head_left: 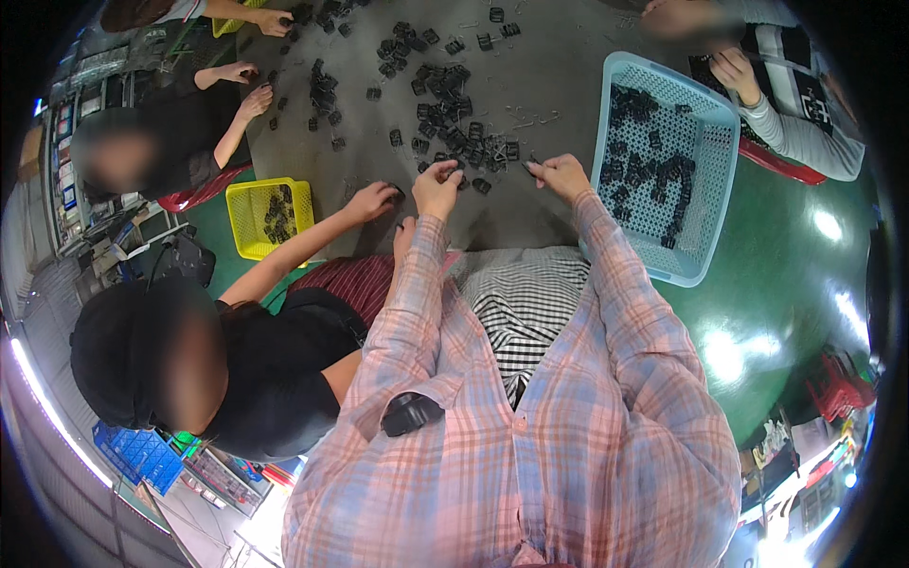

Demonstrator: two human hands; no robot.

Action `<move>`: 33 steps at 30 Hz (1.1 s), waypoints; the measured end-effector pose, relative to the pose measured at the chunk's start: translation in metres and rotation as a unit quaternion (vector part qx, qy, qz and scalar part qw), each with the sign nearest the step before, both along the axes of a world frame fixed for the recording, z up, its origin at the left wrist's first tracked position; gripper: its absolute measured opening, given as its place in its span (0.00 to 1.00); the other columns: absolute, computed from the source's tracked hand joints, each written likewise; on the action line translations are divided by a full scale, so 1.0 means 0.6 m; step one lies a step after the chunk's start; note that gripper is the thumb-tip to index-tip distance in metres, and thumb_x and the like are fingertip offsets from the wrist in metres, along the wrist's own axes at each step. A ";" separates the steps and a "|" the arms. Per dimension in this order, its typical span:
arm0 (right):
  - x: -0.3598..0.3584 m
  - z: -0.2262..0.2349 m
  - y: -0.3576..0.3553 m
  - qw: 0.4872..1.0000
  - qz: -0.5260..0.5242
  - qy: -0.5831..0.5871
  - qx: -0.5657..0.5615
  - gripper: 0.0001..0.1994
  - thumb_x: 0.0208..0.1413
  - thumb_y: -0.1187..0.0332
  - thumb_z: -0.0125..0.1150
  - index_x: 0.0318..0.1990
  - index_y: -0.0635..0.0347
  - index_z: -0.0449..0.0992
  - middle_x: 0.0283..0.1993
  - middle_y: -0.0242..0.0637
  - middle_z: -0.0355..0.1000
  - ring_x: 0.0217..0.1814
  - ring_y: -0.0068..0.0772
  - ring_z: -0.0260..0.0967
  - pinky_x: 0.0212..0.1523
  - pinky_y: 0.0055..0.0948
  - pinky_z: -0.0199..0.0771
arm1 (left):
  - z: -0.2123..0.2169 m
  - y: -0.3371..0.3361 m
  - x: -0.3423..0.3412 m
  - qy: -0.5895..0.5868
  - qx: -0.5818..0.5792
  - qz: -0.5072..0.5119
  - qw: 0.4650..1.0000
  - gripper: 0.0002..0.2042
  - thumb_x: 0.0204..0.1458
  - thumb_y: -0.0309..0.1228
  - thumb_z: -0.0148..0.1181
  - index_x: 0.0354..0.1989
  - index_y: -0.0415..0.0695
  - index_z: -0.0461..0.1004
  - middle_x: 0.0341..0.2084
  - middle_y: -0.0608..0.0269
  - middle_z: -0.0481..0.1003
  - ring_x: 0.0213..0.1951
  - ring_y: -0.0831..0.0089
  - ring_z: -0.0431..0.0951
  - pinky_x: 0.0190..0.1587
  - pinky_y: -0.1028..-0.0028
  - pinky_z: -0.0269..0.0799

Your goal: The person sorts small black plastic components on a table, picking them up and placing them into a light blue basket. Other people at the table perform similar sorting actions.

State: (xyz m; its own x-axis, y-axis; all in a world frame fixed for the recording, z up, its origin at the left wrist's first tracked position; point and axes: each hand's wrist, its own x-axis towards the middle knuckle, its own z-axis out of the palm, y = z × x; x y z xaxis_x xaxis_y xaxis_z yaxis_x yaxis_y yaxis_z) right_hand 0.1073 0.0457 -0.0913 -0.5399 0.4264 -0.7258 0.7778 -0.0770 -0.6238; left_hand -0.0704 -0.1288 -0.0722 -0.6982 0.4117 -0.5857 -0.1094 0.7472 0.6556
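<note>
My left hand [438,192] is closed in a pinch at the near edge of a pile of small black pieces [459,137]. A dark bit shows at its fingertips, probably one of these pieces, partly hidden by the fingers. To its right, my right hand [562,177] also pinches, with a small dark thing at the fingertips, too small to name. The two hands are apart, both above the grey table [559,57]. The black pieces look ribbed and blocky, and thin silvery wires [535,120] lie scattered beyond my right hand.
A light blue basket [724,180] holding black pieces stands right of my right hand. Close on my left, a co-worker's hand [372,202] works at the table edge. A yellow basket [248,222] stands farther left. More co-workers' hands [254,99] are at the far left and far right.
</note>
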 end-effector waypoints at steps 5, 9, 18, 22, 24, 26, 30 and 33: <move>0.002 0.004 -0.018 0.937 -0.226 0.163 -0.211 0.10 0.45 0.65 0.60 0.27 0.63 0.77 0.31 0.36 0.75 0.28 0.25 0.71 0.30 0.25 0.75 | 0.006 0.000 0.009 -0.196 0.080 0.109 0.971 0.11 0.50 0.25 0.59 0.42 0.40 0.76 0.32 0.64 0.76 0.32 0.77 0.76 0.33 0.77 0.75; -0.010 0.033 -0.023 0.891 -0.263 0.259 -0.264 0.04 0.45 0.71 0.55 0.24 0.60 0.70 0.30 0.38 0.73 0.18 0.23 0.64 0.26 0.21 0.73 | 0.044 0.007 0.013 -0.342 0.142 0.185 0.911 0.14 0.53 0.28 0.58 0.48 0.42 0.72 0.31 0.67 0.74 0.32 0.77 0.75 0.36 0.78 0.74; -0.042 0.018 -0.010 0.905 -0.121 0.188 -0.361 0.09 0.47 0.73 0.54 0.37 0.61 0.75 0.18 0.25 0.61 0.13 0.16 0.53 0.12 0.19 0.54 | 0.065 0.014 0.004 -0.336 0.205 0.171 0.903 0.14 0.55 0.27 0.55 0.50 0.43 0.70 0.31 0.69 0.74 0.32 0.80 0.75 0.38 0.76 0.76; -0.066 0.062 -0.036 0.935 -0.108 0.236 -0.241 0.16 0.47 0.66 0.64 0.45 0.57 0.76 0.18 0.21 0.59 0.17 0.13 0.51 0.17 0.18 0.54 | 0.082 0.031 0.011 -0.321 0.256 0.217 0.885 0.16 0.55 0.26 0.54 0.52 0.41 0.69 0.35 0.66 0.74 0.35 0.78 0.75 0.41 0.76 0.75; -0.080 0.074 -0.047 0.934 -0.113 0.312 -0.130 0.20 0.45 0.63 0.68 0.48 0.55 0.75 0.19 0.21 0.60 0.20 0.12 0.51 0.21 0.17 0.55 | 0.087 0.038 0.013 -0.293 0.262 0.250 0.885 0.16 0.55 0.26 0.54 0.53 0.40 0.68 0.37 0.65 0.73 0.37 0.77 0.75 0.42 0.76 0.75; -0.091 0.086 -0.050 0.933 -0.122 0.324 -0.096 0.16 0.45 0.65 0.68 0.43 0.57 0.78 0.22 0.22 0.65 0.22 0.12 0.53 0.25 0.17 0.58 | 0.086 0.040 0.014 -0.282 0.263 0.246 0.889 0.16 0.54 0.25 0.54 0.52 0.40 0.69 0.40 0.64 0.73 0.38 0.77 0.74 0.42 0.76 0.75; -0.090 0.062 -0.042 0.941 -0.155 0.299 -0.009 0.11 0.47 0.64 0.66 0.34 0.61 0.79 0.21 0.25 0.68 0.22 0.13 0.57 0.24 0.18 0.60 | 0.089 0.063 0.032 -0.227 0.243 0.174 0.927 0.15 0.54 0.25 0.55 0.51 0.40 0.70 0.42 0.63 0.73 0.39 0.78 0.74 0.41 0.77 0.74; -0.090 0.055 -0.038 0.944 -0.171 0.282 0.006 0.10 0.48 0.64 0.65 0.30 0.62 0.78 0.19 0.27 0.68 0.22 0.14 0.59 0.23 0.19 0.60 | 0.091 0.067 0.035 -0.182 0.236 0.124 0.946 0.15 0.53 0.25 0.56 0.50 0.40 0.71 0.41 0.64 0.73 0.38 0.80 0.74 0.40 0.78 0.72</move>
State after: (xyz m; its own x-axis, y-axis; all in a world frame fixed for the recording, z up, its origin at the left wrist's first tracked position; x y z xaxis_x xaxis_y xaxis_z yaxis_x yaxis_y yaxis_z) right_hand 0.0535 0.0229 -0.0585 -0.6687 0.6518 -0.3578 0.2530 -0.2531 -0.9338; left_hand -0.0493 -0.0887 -0.0176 -0.5953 0.5376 -0.5971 -0.5252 0.3019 0.7956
